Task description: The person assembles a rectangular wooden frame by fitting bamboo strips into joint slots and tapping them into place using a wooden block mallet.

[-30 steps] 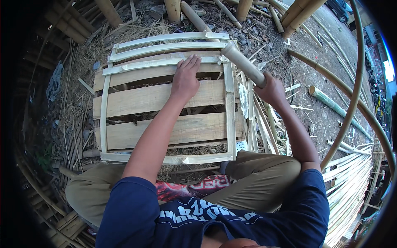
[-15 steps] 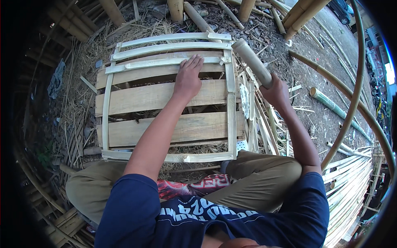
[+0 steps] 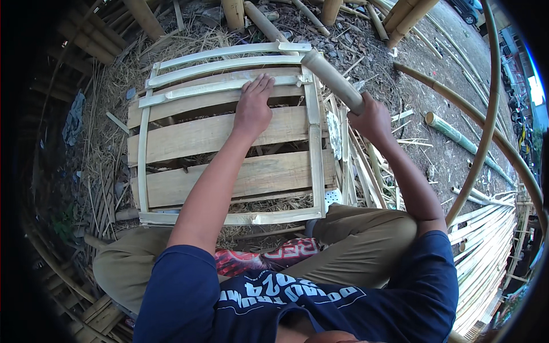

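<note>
A frame of pale split bamboo strips (image 3: pixel 315 148) lies over a low platform of wooden planks (image 3: pixel 229 134) in front of me. My left hand (image 3: pixel 255 106) lies flat, fingers stretched, across the middle of the third crosswise bamboo slat (image 3: pixel 197 90) from the far side. In my right hand (image 3: pixel 372 119) is a short thick bamboo stick (image 3: pixel 336 82), gripped at its near end. Its far end slants up and left to the frame's far right corner; whether it touches there I cannot tell. The two slats beyond my left hand are uncovered.
Split bamboo scraps (image 3: pixel 366 166) lie right of the platform. Farther right are a green bamboo pole (image 3: pixel 457 137), a long curved pole (image 3: pixel 492 97) and a stack of pale strips (image 3: pixel 486 246). Upright bamboo posts (image 3: pixel 233 14) stand at the far side. My crossed legs (image 3: pixel 366 234) border the near edge.
The stick in my right hand has moved left, its far end now closer to the frame's corner. My left hand stays on the same slat; the whole view has shifted slightly.
</note>
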`<move>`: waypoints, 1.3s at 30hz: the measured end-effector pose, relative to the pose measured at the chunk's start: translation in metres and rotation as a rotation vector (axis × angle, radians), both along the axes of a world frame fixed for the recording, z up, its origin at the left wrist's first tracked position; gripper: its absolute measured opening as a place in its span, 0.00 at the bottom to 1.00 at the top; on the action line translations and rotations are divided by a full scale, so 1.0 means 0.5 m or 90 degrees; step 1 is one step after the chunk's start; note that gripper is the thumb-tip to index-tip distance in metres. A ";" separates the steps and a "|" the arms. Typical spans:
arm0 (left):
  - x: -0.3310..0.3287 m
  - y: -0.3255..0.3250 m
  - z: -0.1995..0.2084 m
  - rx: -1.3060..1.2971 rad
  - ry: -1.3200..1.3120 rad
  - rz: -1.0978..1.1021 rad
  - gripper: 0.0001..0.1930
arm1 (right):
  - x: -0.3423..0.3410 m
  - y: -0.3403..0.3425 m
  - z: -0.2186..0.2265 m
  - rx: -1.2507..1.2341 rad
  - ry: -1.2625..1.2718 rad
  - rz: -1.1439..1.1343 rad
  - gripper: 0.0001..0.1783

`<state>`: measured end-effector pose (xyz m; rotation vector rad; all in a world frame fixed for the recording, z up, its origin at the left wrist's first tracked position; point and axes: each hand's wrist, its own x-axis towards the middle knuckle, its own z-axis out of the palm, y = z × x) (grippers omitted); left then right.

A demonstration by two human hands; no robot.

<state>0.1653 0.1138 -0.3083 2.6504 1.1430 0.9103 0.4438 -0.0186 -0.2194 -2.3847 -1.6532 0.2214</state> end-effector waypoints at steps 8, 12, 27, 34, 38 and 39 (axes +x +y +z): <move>-0.007 0.003 -0.001 0.009 0.036 0.010 0.31 | -0.005 -0.007 0.100 0.241 0.028 -0.024 0.23; 0.013 -0.011 -0.008 -0.005 0.017 -0.015 0.31 | 0.030 0.004 -0.053 -0.026 0.032 0.014 0.22; 0.010 -0.007 0.007 -0.020 0.011 -0.016 0.31 | 0.026 -0.013 -0.026 -0.060 -0.006 0.067 0.20; 0.002 0.002 -0.001 -0.028 -0.017 -0.032 0.33 | 0.015 -0.022 -0.010 0.031 0.039 0.026 0.20; -0.004 0.004 -0.002 -0.012 -0.004 -0.017 0.33 | -0.002 -0.010 0.078 0.133 0.033 -0.004 0.21; -0.006 0.002 0.003 -0.016 0.000 -0.016 0.33 | -0.025 -0.017 0.088 0.204 0.142 -0.040 0.21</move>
